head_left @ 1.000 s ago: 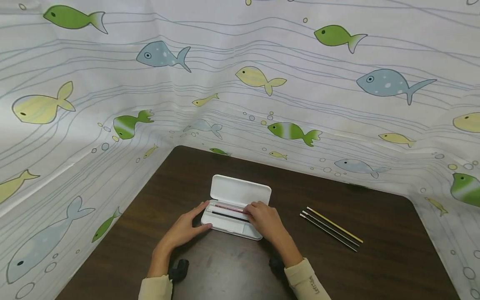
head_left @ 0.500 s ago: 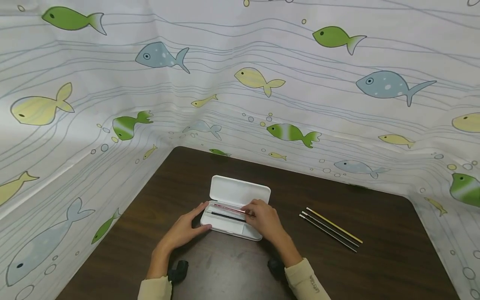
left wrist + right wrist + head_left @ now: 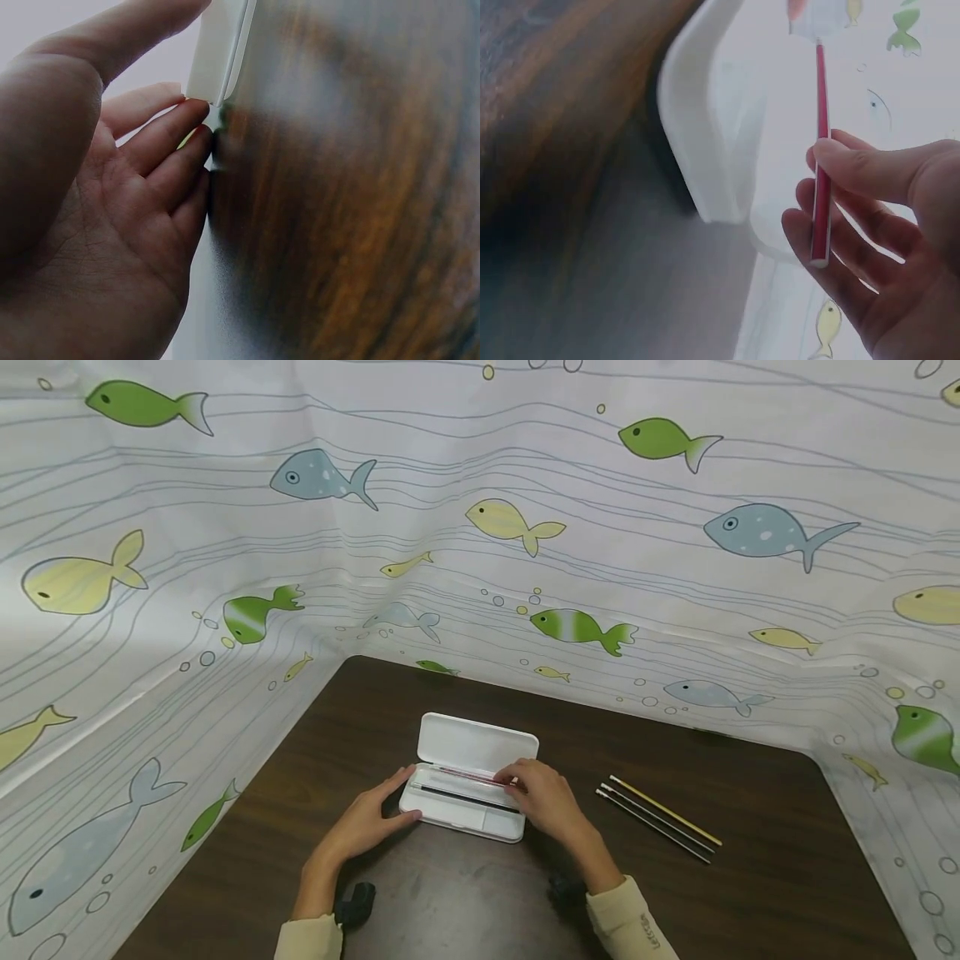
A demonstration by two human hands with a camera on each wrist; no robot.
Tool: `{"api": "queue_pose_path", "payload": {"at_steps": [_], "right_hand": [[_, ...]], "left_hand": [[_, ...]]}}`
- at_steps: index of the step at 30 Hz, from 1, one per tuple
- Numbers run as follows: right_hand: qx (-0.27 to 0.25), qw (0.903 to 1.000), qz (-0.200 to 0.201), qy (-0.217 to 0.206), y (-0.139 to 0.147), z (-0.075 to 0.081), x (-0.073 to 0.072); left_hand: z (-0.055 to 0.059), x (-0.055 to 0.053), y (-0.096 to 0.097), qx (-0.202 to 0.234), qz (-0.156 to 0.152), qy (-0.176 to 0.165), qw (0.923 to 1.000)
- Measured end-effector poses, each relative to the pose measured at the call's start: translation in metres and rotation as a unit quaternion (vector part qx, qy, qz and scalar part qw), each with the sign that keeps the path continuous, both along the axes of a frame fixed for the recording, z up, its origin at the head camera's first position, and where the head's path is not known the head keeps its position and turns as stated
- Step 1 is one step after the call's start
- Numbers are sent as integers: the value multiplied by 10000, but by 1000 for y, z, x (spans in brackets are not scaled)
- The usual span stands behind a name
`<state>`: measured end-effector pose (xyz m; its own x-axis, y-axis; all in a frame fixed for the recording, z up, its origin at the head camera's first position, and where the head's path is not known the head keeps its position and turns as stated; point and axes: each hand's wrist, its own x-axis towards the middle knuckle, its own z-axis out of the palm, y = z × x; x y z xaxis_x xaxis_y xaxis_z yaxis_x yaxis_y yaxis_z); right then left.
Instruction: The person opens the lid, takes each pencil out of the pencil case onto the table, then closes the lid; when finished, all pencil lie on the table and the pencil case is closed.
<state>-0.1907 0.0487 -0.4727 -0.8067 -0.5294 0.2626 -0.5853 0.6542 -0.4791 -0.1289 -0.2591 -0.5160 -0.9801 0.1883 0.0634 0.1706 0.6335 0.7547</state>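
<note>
A white pencil case [image 3: 442,816] lies with its lid raised on the dark table. My left hand [image 3: 363,822] holds its left end, thumb at the front corner and index finger at the back; in the left wrist view the other fingertips meet the corner of the case [image 3: 206,71]. Over the case's rear part, my right hand [image 3: 547,795] pinches a red pencil [image 3: 822,120] between thumb and fingers, with its pale flat end toward the palm side. A dark pencil [image 3: 461,797] lies lengthwise inside the case, in front of the red one.
To the right, a yellow pencil [image 3: 663,810] and two dark pencils with white ends [image 3: 651,821] lie side by side on the table [image 3: 585,743]. A fish-patterned white sheet [image 3: 450,468] rises around the table's back and sides.
My right hand has shifted slightly right with the red pencil, which stood at a steeper slant half a second ago and now runs along the case's rear. My left hand stays at the case.
</note>
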Motion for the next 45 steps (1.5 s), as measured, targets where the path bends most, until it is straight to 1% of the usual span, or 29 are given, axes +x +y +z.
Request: {"api": "queue_pose_path", "payload": {"at_steps": [3,7,11,14,15,17,20,22,25,28,31,33,37,41,45], "right_hand": [[-274,9995,24,-155,10,6,-1],[-547,9983,-22,-215,26,15,-1],[-589,9978,-134,-259,44,24,-1],[-526,9982,-228,-196,65,28,0],[-507,9982,-262,-160,74,30,1],[-481,9980,-414,45,99,31,3],[-429,9959,-708,355,144,32,8],[-340,9938,-938,499,174,29,12],[-159,9908,-1255,475,210,25,20],[-93,9869,-1565,390,236,22,27],[-51,9842,-1731,376,250,20,30],[-14,9848,-1702,350,253,19,30],[11,9848,-1681,441,256,17,26],[49,9832,-1743,534,260,13,20],[110,9832,-1787,356,266,3,14]], "left_hand": [[-1,0,0,8,-22,-4,10000],[-2,0,-1,-8,-4,30,10000],[-2,0,-1,-45,28,46,10000],[-3,1,0,-79,24,1,10000],[-3,1,0,-84,17,-14,10000],[-2,0,1,-68,24,-24,10000],[0,-1,1,-38,35,20,10000],[1,-2,0,-43,56,26,10000],[2,-3,0,-73,50,11,10000],[3,-2,-2,-64,43,47,10000],[2,-1,-4,-41,64,101,9999],[1,-1,-4,-54,73,100,9999],[-2,0,-3,-55,92,-44,9999],[-3,0,0,-6,79,-67,9999],[-2,-2,3,1,48,-24,10000]]}}
